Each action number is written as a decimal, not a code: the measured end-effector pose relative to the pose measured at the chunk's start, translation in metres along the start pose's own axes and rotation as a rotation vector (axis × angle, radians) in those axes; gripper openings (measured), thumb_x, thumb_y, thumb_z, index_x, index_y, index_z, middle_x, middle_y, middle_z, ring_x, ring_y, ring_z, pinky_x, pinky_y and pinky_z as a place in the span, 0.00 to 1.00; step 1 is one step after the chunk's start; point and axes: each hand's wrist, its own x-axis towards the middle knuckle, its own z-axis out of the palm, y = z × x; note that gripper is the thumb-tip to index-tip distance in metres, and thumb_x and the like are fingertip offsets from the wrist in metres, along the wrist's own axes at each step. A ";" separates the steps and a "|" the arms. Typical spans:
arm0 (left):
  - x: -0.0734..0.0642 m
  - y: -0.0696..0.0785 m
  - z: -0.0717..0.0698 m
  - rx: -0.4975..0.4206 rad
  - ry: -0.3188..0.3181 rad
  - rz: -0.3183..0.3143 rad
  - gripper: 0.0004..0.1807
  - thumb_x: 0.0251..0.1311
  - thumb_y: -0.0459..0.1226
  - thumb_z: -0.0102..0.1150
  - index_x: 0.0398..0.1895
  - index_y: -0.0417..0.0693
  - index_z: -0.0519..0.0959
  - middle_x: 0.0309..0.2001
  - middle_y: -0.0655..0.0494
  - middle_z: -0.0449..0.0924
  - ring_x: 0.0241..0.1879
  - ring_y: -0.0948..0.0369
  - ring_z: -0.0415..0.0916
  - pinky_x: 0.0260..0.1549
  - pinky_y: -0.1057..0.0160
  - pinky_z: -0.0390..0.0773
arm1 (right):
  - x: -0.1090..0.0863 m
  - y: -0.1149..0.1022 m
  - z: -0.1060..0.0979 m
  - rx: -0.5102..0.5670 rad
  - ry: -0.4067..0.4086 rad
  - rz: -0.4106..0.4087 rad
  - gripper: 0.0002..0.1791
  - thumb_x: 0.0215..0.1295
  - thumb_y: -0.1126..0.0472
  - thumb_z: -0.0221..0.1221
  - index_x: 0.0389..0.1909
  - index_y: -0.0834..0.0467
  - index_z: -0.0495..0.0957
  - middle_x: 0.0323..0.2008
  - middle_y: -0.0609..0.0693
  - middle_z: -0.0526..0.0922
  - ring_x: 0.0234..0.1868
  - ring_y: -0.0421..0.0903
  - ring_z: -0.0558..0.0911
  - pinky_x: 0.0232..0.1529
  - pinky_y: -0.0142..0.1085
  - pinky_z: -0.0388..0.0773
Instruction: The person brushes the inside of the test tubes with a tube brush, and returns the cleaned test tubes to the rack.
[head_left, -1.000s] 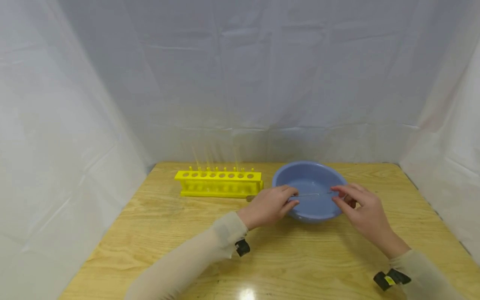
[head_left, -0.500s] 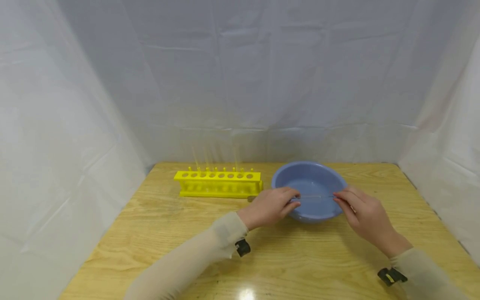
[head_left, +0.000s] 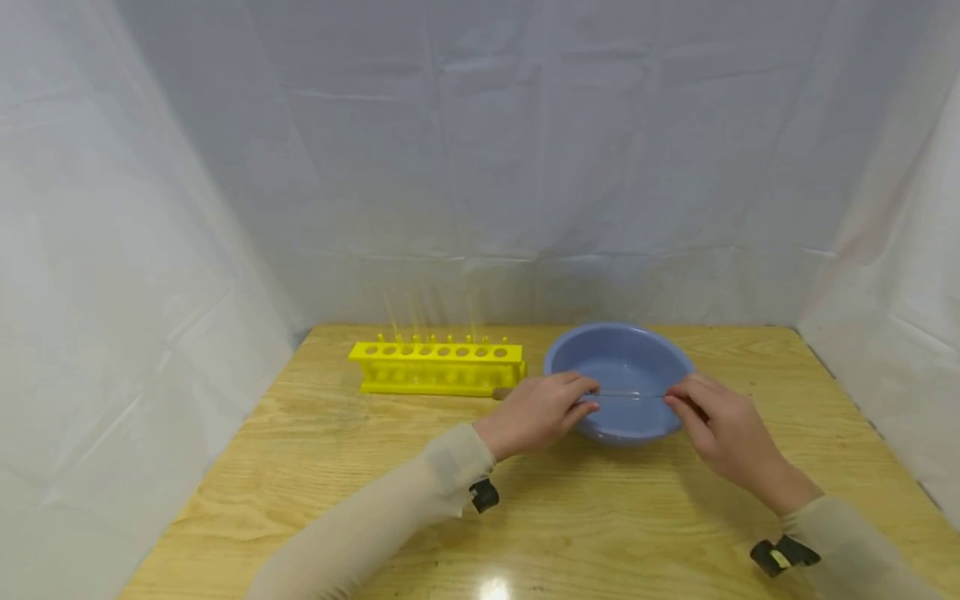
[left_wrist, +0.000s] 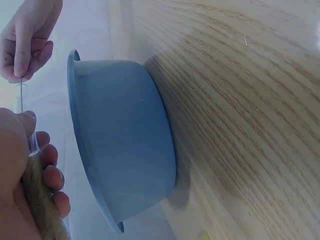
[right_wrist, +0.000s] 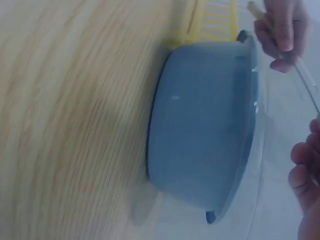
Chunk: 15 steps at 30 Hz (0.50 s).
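Note:
Over the blue basin [head_left: 618,417], my left hand [head_left: 536,412] grips a clear glass test tube [head_left: 618,393], held level. Brown bristles of a test tube brush [left_wrist: 42,200] fill the tube's far end, which sticks out to the left of that hand. The brush's thin twisted wire comes out of the tube's mouth toward the right. My right hand [head_left: 731,425] pinches this wire between thumb and fingertips. In the right wrist view the tube [right_wrist: 304,75] slants between both hands, above the basin's rim.
A yellow test tube rack [head_left: 438,375] stands left of the basin, with thin clear tubes [head_left: 416,317] rising behind its row of holes. Both rest on a wooden table [head_left: 585,525]. White sheeting [head_left: 480,167] hangs behind and on both sides.
My right hand has closed its fingertips on the brush wire and shifted slightly. The left hand, tube, basin and rack have stayed almost in place.

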 end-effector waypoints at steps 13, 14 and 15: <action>0.002 0.002 0.003 0.254 0.114 0.092 0.13 0.72 0.47 0.57 0.52 0.52 0.81 0.37 0.60 0.83 0.30 0.66 0.79 0.31 0.70 0.80 | 0.013 -0.006 -0.014 0.572 -0.304 0.831 0.17 0.75 0.57 0.56 0.39 0.71 0.77 0.16 0.47 0.70 0.16 0.45 0.70 0.22 0.38 0.72; 0.002 0.002 0.003 0.273 0.121 0.097 0.13 0.72 0.47 0.56 0.51 0.52 0.80 0.37 0.60 0.83 0.30 0.66 0.79 0.30 0.70 0.80 | 0.013 -0.005 -0.014 0.624 -0.309 0.878 0.19 0.76 0.57 0.56 0.40 0.73 0.76 0.16 0.47 0.71 0.16 0.46 0.70 0.22 0.39 0.72; 0.002 0.002 0.003 0.283 0.125 0.097 0.13 0.72 0.47 0.56 0.51 0.52 0.80 0.37 0.60 0.83 0.29 0.66 0.79 0.30 0.70 0.79 | 0.013 -0.004 -0.014 0.654 -0.313 0.909 0.20 0.76 0.56 0.56 0.41 0.74 0.76 0.17 0.46 0.71 0.17 0.45 0.71 0.23 0.39 0.73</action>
